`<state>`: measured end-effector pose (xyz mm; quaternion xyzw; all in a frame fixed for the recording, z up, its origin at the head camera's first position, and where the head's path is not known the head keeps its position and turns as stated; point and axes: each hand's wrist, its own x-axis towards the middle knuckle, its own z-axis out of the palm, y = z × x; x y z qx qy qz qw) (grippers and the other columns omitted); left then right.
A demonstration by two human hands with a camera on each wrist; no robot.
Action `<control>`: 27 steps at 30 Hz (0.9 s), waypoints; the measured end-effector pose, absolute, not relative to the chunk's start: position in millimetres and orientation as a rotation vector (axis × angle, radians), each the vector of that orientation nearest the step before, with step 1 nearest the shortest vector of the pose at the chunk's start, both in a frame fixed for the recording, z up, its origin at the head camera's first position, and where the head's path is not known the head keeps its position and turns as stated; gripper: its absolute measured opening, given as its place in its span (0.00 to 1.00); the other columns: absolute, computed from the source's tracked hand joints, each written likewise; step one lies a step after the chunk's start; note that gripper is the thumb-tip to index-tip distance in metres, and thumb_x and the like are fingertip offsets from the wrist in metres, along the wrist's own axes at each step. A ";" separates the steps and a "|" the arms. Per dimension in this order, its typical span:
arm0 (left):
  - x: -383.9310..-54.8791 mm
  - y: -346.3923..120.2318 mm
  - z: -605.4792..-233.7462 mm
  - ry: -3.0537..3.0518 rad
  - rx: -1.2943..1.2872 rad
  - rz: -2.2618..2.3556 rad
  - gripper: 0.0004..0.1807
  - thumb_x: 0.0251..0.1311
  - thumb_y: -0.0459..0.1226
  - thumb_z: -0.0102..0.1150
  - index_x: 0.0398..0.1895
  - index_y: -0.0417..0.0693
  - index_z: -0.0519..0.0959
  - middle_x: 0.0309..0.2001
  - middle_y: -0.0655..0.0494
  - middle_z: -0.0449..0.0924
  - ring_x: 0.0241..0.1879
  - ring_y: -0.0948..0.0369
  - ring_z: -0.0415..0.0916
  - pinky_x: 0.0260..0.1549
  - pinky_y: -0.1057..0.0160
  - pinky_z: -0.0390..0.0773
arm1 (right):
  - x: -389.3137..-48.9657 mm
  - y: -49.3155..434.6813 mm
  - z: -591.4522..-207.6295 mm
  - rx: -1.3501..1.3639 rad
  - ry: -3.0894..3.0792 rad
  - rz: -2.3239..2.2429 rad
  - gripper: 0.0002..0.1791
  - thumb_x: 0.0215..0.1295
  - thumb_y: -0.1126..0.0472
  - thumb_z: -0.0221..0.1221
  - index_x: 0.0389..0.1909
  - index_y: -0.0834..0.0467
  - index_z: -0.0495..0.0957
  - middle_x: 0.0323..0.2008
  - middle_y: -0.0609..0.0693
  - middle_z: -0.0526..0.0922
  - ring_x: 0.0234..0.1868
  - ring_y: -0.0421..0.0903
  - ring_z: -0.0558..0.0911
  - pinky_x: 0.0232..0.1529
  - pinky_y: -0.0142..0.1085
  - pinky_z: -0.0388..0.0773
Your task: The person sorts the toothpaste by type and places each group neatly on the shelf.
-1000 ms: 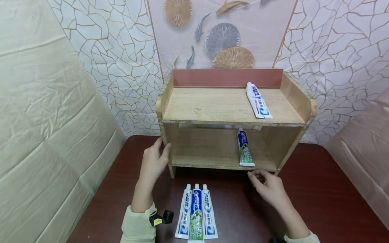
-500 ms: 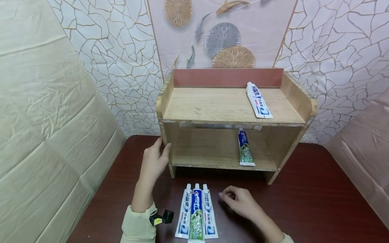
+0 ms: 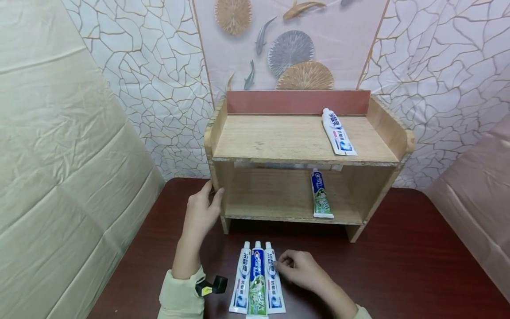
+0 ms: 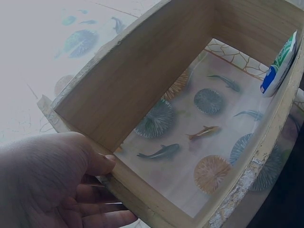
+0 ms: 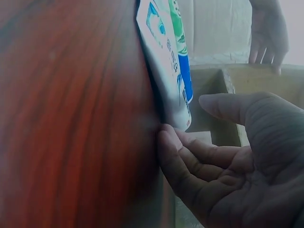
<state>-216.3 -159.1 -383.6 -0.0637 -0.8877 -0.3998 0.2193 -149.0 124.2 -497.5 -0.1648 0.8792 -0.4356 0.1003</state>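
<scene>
Head view: soft, even, fairly bright. Upper board of shelf (image 3: 271, 137) pale, lower bay dimmer; dark shadow on table (image 3: 414, 252) beneath it. Left wrist: hazy; glare bleaches backdrop (image 4: 80, 43) outside shelf, darker tone through its open back. Right wrist: table grain smeared, out of focus; white glare past shelf.

Left fingers (image 4: 107, 219) opposite left thumb (image 4: 97, 160); right fingers (image 5: 178, 166) curved, right thumb (image 5: 225, 105) apart.
</scene>
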 end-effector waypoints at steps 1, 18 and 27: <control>-216.2 -159.3 -383.7 -2.456 -0.177 -1.105 0.21 0.72 0.43 0.57 0.60 0.40 0.78 0.46 0.44 0.86 0.44 0.49 0.83 0.45 0.48 0.80 | -149.0 122.5 -497.1 -0.489 2.594 -1.279 0.17 0.67 0.48 0.65 0.36 0.59 0.83 0.28 0.44 0.82 0.27 0.40 0.79 0.28 0.32 0.77; -215.8 -159.4 -382.5 -2.468 -0.182 -1.102 0.21 0.72 0.44 0.56 0.60 0.40 0.77 0.45 0.45 0.86 0.40 0.51 0.82 0.43 0.49 0.80 | -146.1 112.8 -496.2 -0.437 2.555 -1.254 0.19 0.59 0.47 0.71 0.35 0.60 0.81 0.22 0.44 0.78 0.21 0.39 0.75 0.23 0.32 0.73; -216.5 -160.1 -383.8 -2.471 -0.174 -1.104 0.21 0.72 0.44 0.56 0.61 0.40 0.77 0.46 0.44 0.86 0.43 0.50 0.83 0.45 0.48 0.80 | -142.4 108.5 -497.1 -0.416 2.595 -1.195 0.20 0.57 0.44 0.71 0.31 0.56 0.78 0.17 0.43 0.76 0.17 0.37 0.70 0.18 0.31 0.68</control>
